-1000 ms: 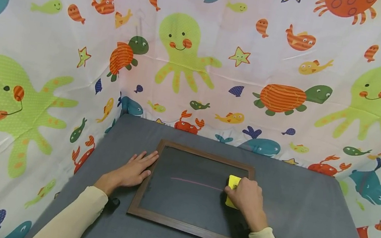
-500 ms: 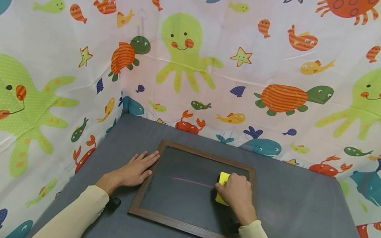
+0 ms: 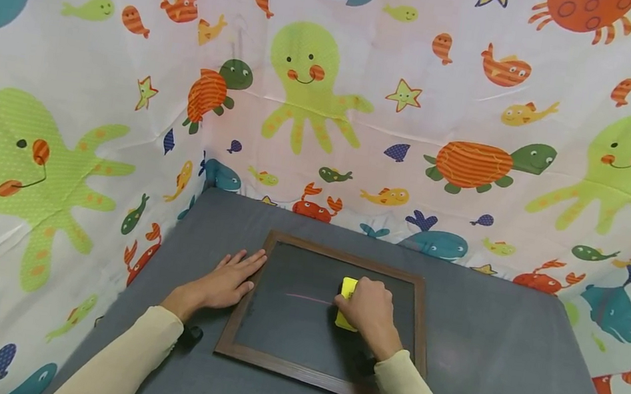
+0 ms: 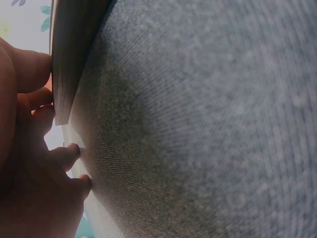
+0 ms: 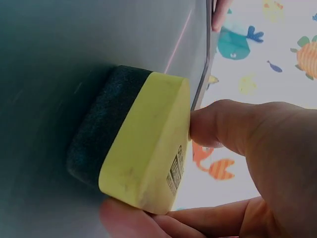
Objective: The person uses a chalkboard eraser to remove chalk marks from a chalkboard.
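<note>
A chalkboard (image 3: 290, 335) in a brown wooden frame lies flat on the grey cloth. A thin pink line (image 3: 307, 298) runs across its dark face and meets a yellow board eraser (image 3: 348, 296). My right hand (image 3: 372, 313) grips this eraser between thumb and fingers, and in the right wrist view the dark felt side of the eraser (image 5: 143, 134) faces the board. With fingers straight, my left hand (image 3: 221, 285) rests at the frame's left edge. In the left wrist view the thumb (image 4: 32, 69) touches the frame's side while some fingertips lie on the cloth.
Grey cloth (image 3: 487, 356) covers the surface around the board. A white curtain (image 3: 348, 134) printed with sea animals stands behind and at both sides. Dark round objects sit under both wrists, one of them (image 3: 191, 336) by the left.
My right hand has slid left across the board with the eraser, and the visible pink line has grown shorter from its right end. The left hand stays at the frame.
</note>
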Available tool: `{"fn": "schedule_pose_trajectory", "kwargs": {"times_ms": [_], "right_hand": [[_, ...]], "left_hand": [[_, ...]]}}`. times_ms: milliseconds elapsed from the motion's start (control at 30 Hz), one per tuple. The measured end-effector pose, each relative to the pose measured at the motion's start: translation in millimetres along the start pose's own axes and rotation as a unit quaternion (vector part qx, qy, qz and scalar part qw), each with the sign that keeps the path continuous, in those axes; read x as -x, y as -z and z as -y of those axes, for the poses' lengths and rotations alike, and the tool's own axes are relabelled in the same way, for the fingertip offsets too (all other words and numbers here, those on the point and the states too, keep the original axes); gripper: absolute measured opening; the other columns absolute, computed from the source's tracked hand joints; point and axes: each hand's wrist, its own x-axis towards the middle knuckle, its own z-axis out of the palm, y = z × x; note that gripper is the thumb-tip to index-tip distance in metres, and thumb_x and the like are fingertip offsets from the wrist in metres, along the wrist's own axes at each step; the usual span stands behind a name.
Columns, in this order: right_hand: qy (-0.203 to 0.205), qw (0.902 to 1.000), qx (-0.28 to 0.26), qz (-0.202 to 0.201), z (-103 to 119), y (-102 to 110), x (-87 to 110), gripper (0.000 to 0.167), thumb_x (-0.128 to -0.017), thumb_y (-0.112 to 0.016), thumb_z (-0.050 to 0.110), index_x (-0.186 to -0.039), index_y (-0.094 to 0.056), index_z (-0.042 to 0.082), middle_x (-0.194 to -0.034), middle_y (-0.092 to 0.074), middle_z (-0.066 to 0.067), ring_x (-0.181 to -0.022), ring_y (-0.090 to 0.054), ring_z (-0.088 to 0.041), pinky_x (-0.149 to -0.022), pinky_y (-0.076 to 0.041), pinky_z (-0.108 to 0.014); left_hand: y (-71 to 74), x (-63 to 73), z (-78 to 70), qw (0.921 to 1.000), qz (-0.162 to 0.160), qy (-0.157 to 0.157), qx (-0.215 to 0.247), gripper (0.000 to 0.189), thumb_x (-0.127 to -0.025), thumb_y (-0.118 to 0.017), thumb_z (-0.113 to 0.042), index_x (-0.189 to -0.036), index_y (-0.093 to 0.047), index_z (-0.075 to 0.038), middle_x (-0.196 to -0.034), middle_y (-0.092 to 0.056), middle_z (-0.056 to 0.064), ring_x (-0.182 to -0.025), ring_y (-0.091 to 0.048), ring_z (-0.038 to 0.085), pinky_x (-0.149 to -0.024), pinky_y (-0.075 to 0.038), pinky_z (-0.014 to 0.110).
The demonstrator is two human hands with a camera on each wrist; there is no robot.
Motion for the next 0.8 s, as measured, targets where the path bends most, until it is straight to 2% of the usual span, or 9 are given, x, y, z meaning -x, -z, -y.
{"fn": "schedule_pose_trajectory", "kwargs": {"times_ms": [233, 500, 800], "right_hand": [[0.026, 0.9996, -0.008, 0.006, 36, -8, -3.4, 0.047, -0.092, -0.084, 0.042, -0.102, -0.071, -0.002, -0.081, -0.065, -0.012, -0.070, -0.062, -0.026, -0.069, -0.064, -0.042], [0.021, 0.9996, -0.018, 0.009, 70, -15, -9.3, 0.049, -0.091, -0.085, 0.045, -0.103, -0.072, 0.000, -0.081, -0.065, -0.011, -0.069, -0.062, -0.024, -0.067, -0.064, -0.040], [0.033, 0.9989, -0.027, 0.019, 99, -23, -12.4, 0.049, -0.092, -0.086, 0.046, -0.104, -0.074, -0.001, -0.080, -0.066, -0.010, -0.067, -0.063, -0.023, -0.067, -0.065, -0.041]], "left_hand": [[1.5, -1.1, -1.1, 1.0000, 0.003, -0.002, -0.003, 0.069, -0.116, -0.052, -0.020, -0.176, -0.021, -0.008, -0.185, -0.014, 0.010, -0.168, -0.010, 0.052, -0.131, -0.007, 0.076], [3.9, -1.3, -3.7, 1.0000, 0.003, 0.005, -0.005, 0.068, -0.115, -0.052, -0.019, -0.176, -0.022, -0.008, -0.185, -0.015, 0.010, -0.168, -0.011, 0.053, -0.131, -0.007, 0.076], [4.4, 0.5, -4.3, 0.9999, 0.009, 0.012, -0.004, 0.068, -0.116, -0.051, -0.021, -0.176, -0.021, -0.009, -0.185, -0.013, 0.008, -0.169, -0.011, 0.051, -0.132, -0.007, 0.074]]}}
